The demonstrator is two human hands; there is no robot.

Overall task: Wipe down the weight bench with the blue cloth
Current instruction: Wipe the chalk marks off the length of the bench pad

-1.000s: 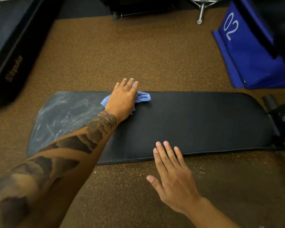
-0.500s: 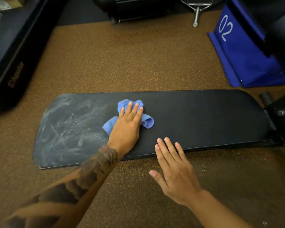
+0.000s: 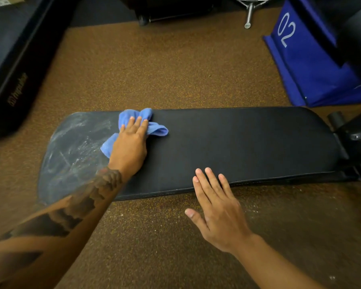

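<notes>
change since earlier: left hand (image 3: pixel 131 142) and blue cloth (image 3: pixel 138 126) have slid from mid-pad toward the pad's far edge; right hand unchanged in place.
left hand: palm flat, fingers spread, pressing the bunched cloth down; more a press than a closed grasp.
right hand (image 3: pixel 217 207): open, fingers together and extended, holding nothing; fingertips overlap the near edge of the pad, contact or hover cannot be told.
blue cloth: crumpled under and beyond the left fingers, folds sticking out on both sides of the hand, touching the weight bench (image 3: pixel 248 142) close to its far edge.
bench surface: left of the left hand, pale smeary streaks (image 3: pixel 71 153); right of it, past the right hand, even matte black, no streaks.
step in hand: judged mid-wipe, strokes running across the pad's width; roughly a third covered.
next move: likely draw the cloth back toward the near edge, then shift rightward, keeping pressure flat so the cloth doesn't roll up.
writing: "02" in white on the blue box (image 3: pixel 313 65), well beyond the right hand; a faint brand mark on the black case (image 3: pixel 17 88) far left of the left hand, not legible.
floor (image 3: pixel 165 69): brown speckled matting all round.
</notes>
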